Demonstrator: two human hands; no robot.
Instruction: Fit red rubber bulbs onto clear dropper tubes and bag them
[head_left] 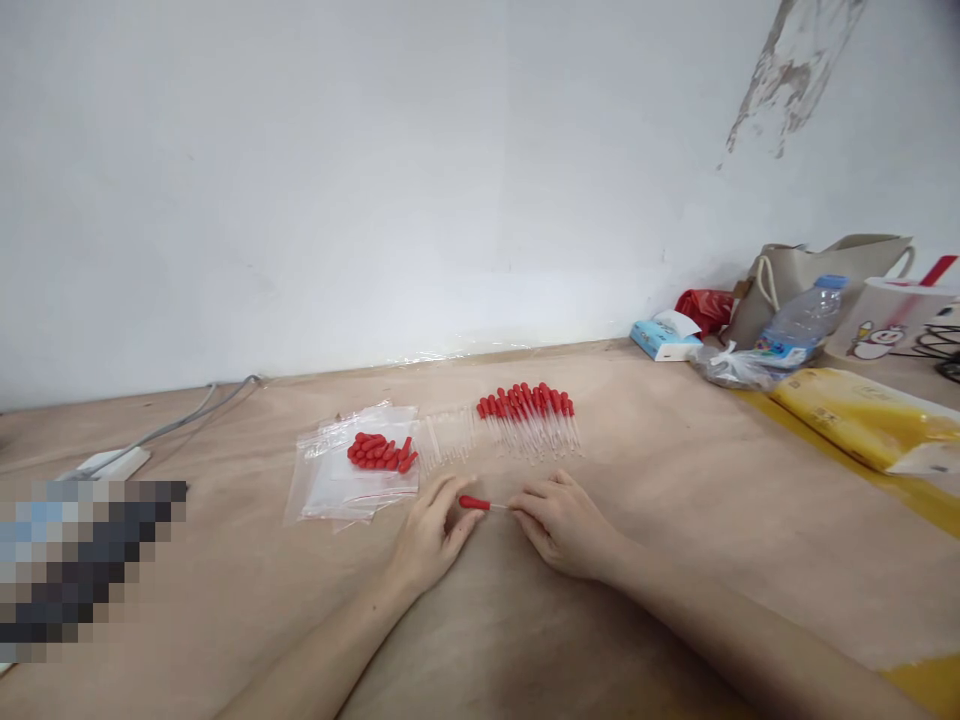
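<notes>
In front of me a red rubber dropper bulb [474, 503] sits on the end of a thin clear dropper tube [499, 507]. My left hand [435, 530] is curled round the bulb, thumb below and index finger above. The tube's other end is pinched in the fingers of my right hand [559, 525]. Just beyond lie several bare clear tubes [448, 438] in a row. To their right is a fan of several droppers with red bulbs [529, 405]. Loose red bulbs [379, 452] are heaped on clear zip bags [322, 490] to the left.
Brown paper covers the table [247, 600], which meets a white wall. At right stand a tissue pack [664, 338], a plastic bottle [802, 320], a drink cup [892, 325], a grey bag [817, 260] and a yellow packet [855, 415]. A white power strip [116, 463] with a cable is at left.
</notes>
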